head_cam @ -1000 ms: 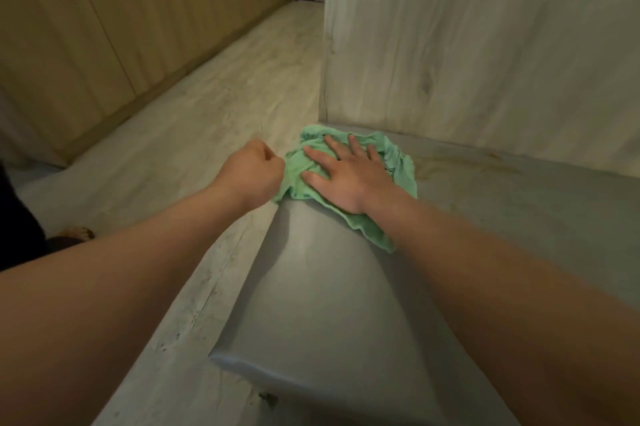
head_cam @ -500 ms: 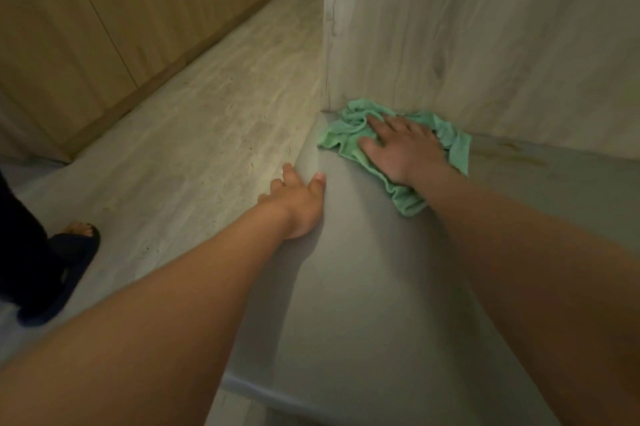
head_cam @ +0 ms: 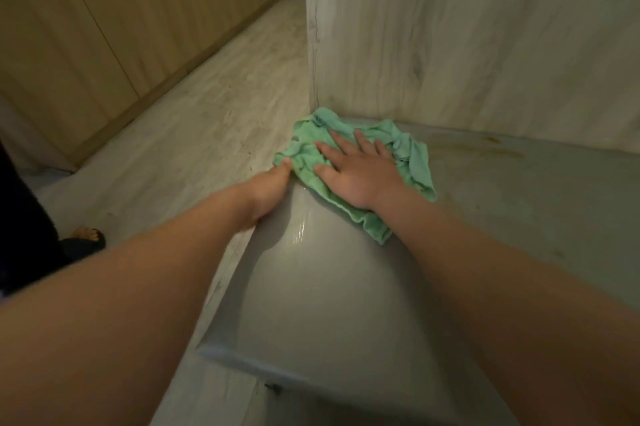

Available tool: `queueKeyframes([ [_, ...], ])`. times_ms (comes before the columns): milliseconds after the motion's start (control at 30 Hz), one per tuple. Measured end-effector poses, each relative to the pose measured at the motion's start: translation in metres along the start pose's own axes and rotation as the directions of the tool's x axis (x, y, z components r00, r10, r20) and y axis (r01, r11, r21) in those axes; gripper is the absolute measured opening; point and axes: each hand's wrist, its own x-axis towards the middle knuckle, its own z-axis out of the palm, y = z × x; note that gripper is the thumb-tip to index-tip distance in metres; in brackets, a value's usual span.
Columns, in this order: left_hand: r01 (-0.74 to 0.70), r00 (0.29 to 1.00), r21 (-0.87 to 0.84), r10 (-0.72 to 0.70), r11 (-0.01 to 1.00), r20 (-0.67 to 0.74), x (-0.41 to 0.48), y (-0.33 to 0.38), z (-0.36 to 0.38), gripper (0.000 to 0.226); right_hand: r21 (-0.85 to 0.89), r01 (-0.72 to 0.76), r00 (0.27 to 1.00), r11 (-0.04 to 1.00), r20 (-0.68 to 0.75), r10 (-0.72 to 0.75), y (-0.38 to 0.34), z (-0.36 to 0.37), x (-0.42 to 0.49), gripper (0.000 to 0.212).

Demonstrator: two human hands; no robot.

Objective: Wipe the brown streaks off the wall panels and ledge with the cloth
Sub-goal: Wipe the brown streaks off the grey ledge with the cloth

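Green terry cloth (head_cam: 306,143): one, bunched, lying on the grey ledge (head_cam: 346,304) at its far left corner, far edge touching the pale wall panel (head_cam: 467,45).

Long axis, as I read it: a diagonal from the far-left corner by the wall down to the near-right tail. No clear front or back, since the folds are rumpled.

Right hand (head_cam: 356,173): flat on the cloth, fingers straight and spread, pointing at the wall, palm pressing down. Nothing is pinched.

Left hand (head_cam: 266,193): on the ledge's left edge, thumb tip touching the cloth's near-left hem. Its fingers drop out of sight past the edge, so I cannot tell whether they curl round it.

Wet sheen (head_cam: 301,228): a thin glossy trail on the ledge just near of the cloth.

Brown streaks (head_cam: 498,148): smeared on the ledge near the wall, to the right of the cloth and apart from it.

Step in hand, my judgement: wiping the ledge, at its corner end.

Next move calls for: sliding the cloth rightward along the wall line onto the streaks, with the palm kept flat so it does not ride up.
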Motion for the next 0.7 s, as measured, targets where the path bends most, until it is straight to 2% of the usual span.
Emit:
queueKeyframes([
  [33, 0.02, 1.0, -0.102, -0.018, 0.995, 0.022, -0.006, -0.003, -0.008, 0.068, -0.005, 0.023, 1.0, 1.0, 0.006, -0.023, -0.005, 0.002, -0.009, 0.066],
  [67, 0.029, 0.999, -0.113, -0.026, 0.993, 0.026, -0.015, -0.006, -0.015, 0.065, -0.002, 0.046, 0.999, 0.999, 0.016, -0.046, -0.011, 0.003, -0.019, 0.066],
  [200, -0.023, 0.991, 0.225, 0.052, 0.974, -0.123, -0.036, -0.013, -0.024, 0.051, -0.027, 0.239, 0.969, 0.971, 0.068, -0.236, -0.047, 0.007, -0.072, 0.067],
  [267, -0.023, 0.984, 0.328, 0.08, 0.945, -0.162, -0.041, -0.012, -0.025, 0.043, -0.049, 0.404, 0.913, 0.913, 0.082, -0.4, -0.062, 0.011, -0.106, 0.066],
  [333, 0.014, 0.982, 0.338, 0.05, 0.941, -0.181, -0.047, -0.008, -0.022, 0.049, -0.042, 0.577, 0.816, 0.816, 0.067, -0.574, -0.06, 0.016, -0.132, 0.065],
  [400, -0.003, 0.97, 0.393, 0.097, 0.92, -0.221, -0.054, -0.003, -0.017, 0.057, 0.027, 0.674, 0.736, 0.738, 0.053, -0.674, -0.045, 0.015, -0.137, 0.063],
  [433, -0.046, 0.951, 0.421, 0.169, 0.906, -0.26, -0.058, -0.002, -0.013, 0.057, 0.125, 0.66, 0.746, 0.741, 0.016, -0.666, -0.039, 0.012, -0.134, 0.062],
  [467, -0.118, 0.912, 0.459, 0.279, 0.881, -0.301, -0.065, 0.0, -0.009, 0.053, 0.264, 0.591, 0.798, 0.763, -0.052, -0.6, -0.034, 0.008, -0.129, 0.06],
  [533, -0.289, 0.773, 0.531, 0.522, 0.796, -0.361, -0.077, 0.004, -0.001, 0.035, 0.483, 0.432, 0.9, 0.762, -0.184, -0.394, -0.026, 0.0, -0.122, 0.052],
  [567, -0.366, 0.712, 0.554, 0.608, 0.748, -0.352, -0.084, 0.005, 0.005, 0.025, 0.458, 0.398, 0.917, 0.795, -0.217, -0.334, -0.021, -0.002, -0.12, 0.046],
  [600, -0.428, 0.681, 0.572, 0.666, 0.7, -0.306, -0.091, 0.007, 0.014, 0.018, 0.357, 0.383, 0.921, 0.852, -0.221, -0.322, -0.014, -0.002, -0.12, 0.043],
  [633, -0.477, 0.675, 0.589, 0.701, 0.652, -0.229, -0.095, 0.007, 0.022, 0.015, 0.224, 0.371, 0.924, 0.901, -0.183, -0.335, -0.006, 0.001, -0.121, 0.048],
  [667, -0.49, 0.704, 0.623, 0.698, 0.611, -0.131, -0.096, 0.005, 0.032, 0.02, 0.105, 0.361, 0.929, 0.926, -0.121, -0.349, 0.003, 0.003, -0.122, 0.057],
  [700, -0.477, 0.74, 0.683, 0.672, 0.553, -0.027, -0.095, -0.001, 0.042, 0.034, 0.028, 0.347, 0.937, 0.938, -0.067, -0.344, 0.012, 0.004, -0.123, 0.067],
])
